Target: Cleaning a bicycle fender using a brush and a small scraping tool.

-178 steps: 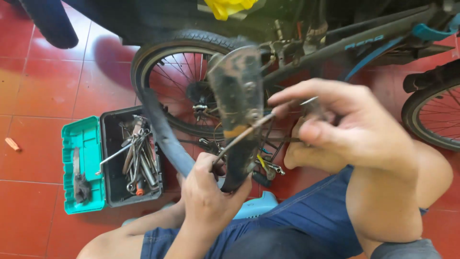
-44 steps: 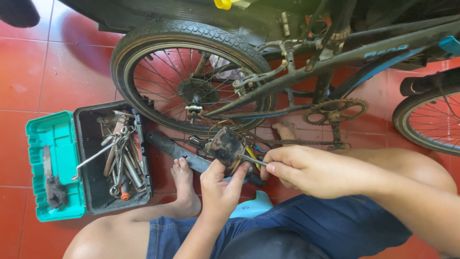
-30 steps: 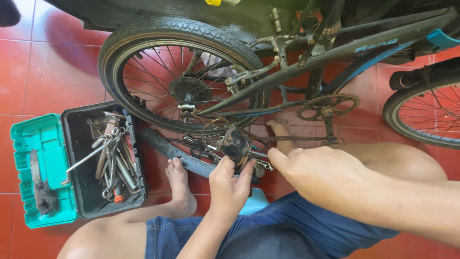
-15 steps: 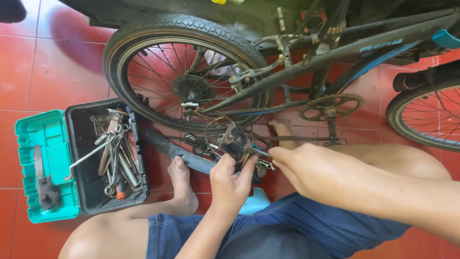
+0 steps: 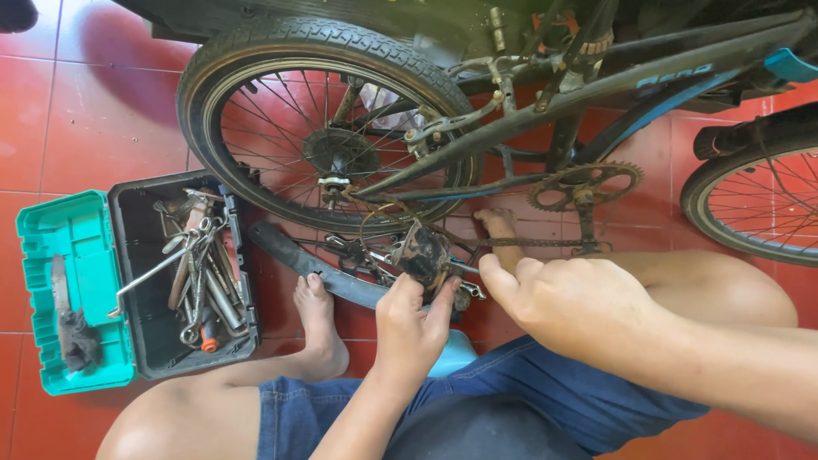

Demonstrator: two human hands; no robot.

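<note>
A dark bicycle (image 5: 596, 85) stands in front of me, its rear wheel (image 5: 328, 119) at the upper middle. Below the frame my left hand (image 5: 413, 328) grips a dirty dark bicycle part (image 5: 422, 254), a pedal-like block, from underneath. My right hand (image 5: 567, 302) reaches in from the right, its fingers pinched on a thin metal tool (image 5: 464, 285) at the block's right side. The chainring (image 5: 584, 183) and chain (image 5: 545, 243) lie just behind my right hand. A black curved strip (image 5: 307, 268) rests on the floor to the left of the block.
An open teal and black toolbox (image 5: 77, 290) full of wrenches (image 5: 192, 273) sits on the red tiled floor (image 5: 85, 128) at the left. My bare feet (image 5: 319, 328) rest beside it and near the chain. A second wheel (image 5: 758, 196) shows at the right edge.
Earlier I held the dirty block up near my face with the thin tool on it. It is now down low by the bicycle frame, both hands still on it.
</note>
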